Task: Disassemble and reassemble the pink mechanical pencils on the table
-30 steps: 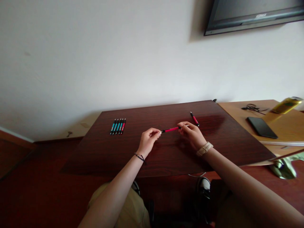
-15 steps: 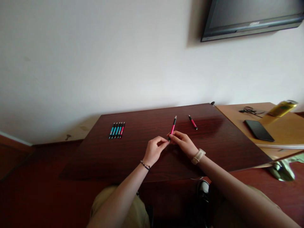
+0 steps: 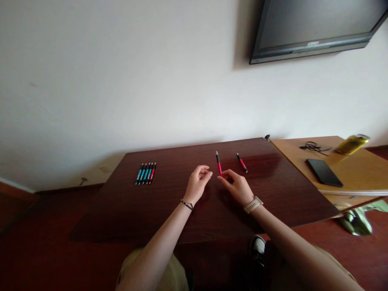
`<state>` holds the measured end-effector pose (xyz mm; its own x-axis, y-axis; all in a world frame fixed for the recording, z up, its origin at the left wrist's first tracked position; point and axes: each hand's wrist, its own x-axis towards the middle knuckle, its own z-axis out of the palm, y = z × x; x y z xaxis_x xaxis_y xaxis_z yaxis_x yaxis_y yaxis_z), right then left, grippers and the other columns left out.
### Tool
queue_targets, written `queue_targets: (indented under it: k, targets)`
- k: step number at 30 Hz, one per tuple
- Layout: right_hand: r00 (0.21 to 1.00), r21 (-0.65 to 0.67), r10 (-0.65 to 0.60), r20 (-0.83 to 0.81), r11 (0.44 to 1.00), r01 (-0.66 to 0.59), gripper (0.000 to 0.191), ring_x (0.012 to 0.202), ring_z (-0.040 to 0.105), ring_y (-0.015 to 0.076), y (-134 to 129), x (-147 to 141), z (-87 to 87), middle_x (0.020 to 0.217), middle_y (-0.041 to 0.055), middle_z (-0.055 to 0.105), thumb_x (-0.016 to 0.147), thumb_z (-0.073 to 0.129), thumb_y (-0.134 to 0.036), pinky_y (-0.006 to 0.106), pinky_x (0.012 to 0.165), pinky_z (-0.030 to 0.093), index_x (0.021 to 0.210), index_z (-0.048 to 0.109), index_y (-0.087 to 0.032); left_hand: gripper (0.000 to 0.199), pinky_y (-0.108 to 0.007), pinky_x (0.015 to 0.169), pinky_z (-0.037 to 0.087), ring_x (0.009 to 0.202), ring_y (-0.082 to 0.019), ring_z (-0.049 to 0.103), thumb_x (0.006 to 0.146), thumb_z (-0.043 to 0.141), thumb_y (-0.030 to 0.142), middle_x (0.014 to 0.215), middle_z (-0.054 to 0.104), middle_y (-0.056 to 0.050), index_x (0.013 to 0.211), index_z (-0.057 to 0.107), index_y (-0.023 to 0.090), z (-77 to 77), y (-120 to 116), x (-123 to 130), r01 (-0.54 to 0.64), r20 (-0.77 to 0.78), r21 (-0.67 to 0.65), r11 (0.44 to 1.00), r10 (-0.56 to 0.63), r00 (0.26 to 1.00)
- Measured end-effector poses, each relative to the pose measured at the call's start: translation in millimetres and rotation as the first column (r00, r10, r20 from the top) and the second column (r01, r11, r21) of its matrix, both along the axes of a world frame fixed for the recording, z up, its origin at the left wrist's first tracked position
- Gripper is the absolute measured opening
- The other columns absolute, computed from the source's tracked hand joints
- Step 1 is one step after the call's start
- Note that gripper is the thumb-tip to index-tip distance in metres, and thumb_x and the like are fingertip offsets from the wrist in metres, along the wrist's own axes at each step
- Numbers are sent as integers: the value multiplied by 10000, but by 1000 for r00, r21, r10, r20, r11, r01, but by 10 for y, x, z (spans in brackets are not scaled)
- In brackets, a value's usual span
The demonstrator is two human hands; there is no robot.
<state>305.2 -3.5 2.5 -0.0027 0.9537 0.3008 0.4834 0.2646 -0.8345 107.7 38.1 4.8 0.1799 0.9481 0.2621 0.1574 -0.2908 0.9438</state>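
My right hand pinches the lower end of a pink pen with black parts between thumb and fingers. The pen stands nearly upright, its silver tip pointing toward the wall. To the left of it, my left hand holds nothing; its fingers are curved, with a small gap between thumb and index finger. Another pink pen lies slanted on the table beyond my right hand. Farther left, several blue pens lie side by side in a row, with a pink pen at the row's right end.
The dark wooden table stands against a white wall. On its right a lighter table carries a black phone, a coiled cable and a yellow can on its side. A television hangs above.
My left hand has let go of the pen's lower end and drawn a little away to the left. The pen stays in my right hand and has tilted leftward. The view has shifted slightly.
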Motion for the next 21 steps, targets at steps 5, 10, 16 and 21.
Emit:
queue_targets:
  k: [5, 10, 16, 21]
  targets:
    - [983, 54, -68, 172, 997, 60, 238, 657, 661, 178, 0, 87, -24, 782, -5, 741, 961, 660, -486, 273, 646, 442, 961, 699, -251, 328, -285, 772, 590, 843, -172, 747, 944, 700, 326, 1016, 729, -68, 1231, 615, 192, 134, 422, 226, 47, 112, 23, 999, -49, 992]
    - [970, 58, -119, 210, 992, 109, 242, 654, 673, 184, 49, 196, -12, 764, 0, 741, 955, 659, -486, 271, 647, 441, 951, 708, -249, 205, -277, 727, 601, 766, -164, 748, 911, 713, 282, 971, 743, -64, 1082, 669, 178, 183, 711, 463, 102, 54, 60, 993, -105, 993]
    - [952, 45, -169, 254, 986, 163, 223, 667, 677, 195, 90, 349, 24, 755, -5, 734, 951, 666, -477, 283, 643, 436, 921, 702, -259, 186, -284, 746, 611, 788, -167, 737, 905, 715, 286, 947, 749, -53, 1069, 695, 200, 130, 918, 694, 131, -4, 96, 987, -131, 991]
    - [980, -24, -138, 144, 989, 143, 305, 730, 708, 195, 115, 501, -12, 830, -10, 760, 907, 708, -410, 297, 706, 504, 1174, 669, -266, 157, -283, 734, 611, 850, -187, 741, 888, 703, 226, 950, 754, -64, 1041, 704, 194, 39, 1107, 884, 115, -16, 73, 991, -114, 993]
